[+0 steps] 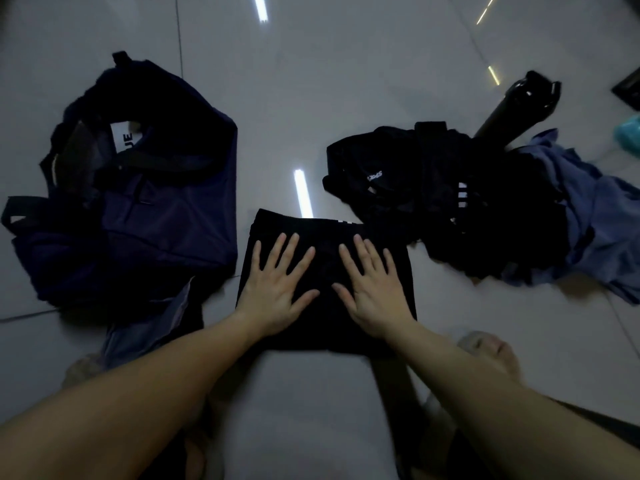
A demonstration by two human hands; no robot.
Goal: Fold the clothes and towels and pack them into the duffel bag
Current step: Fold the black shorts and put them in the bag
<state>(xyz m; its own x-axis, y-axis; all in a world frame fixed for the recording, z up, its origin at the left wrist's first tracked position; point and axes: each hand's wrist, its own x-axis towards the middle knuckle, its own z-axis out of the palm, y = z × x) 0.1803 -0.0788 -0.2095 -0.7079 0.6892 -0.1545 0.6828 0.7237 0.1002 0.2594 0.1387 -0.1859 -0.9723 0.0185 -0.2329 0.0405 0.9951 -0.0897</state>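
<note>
Pale glossy floor tiles (pixel 346 98) carry everything, with ceiling lights mirrored in them. Largest is the navy duffel bag (pixel 166 216), lying on the person's left with its mouth open and black straps slack. On the right sprawls the unfolded pile (pixel 485 209) of black and blue clothes, a dark cylinder (pixel 512 112) poking out behind it. Between them, right before the person, lies a folded black garment (pixel 329 317), squared into a neat rectangle. The left hand (pixel 277 292) and right hand (pixel 370 292) both rest flat on it, fingers spread and straight, pressing but gripping nothing. The step appears to be smoothing the finished fold. Next would likely be sliding the hands under the bundle and carrying it left into the bag without letting it spring open.
</note>
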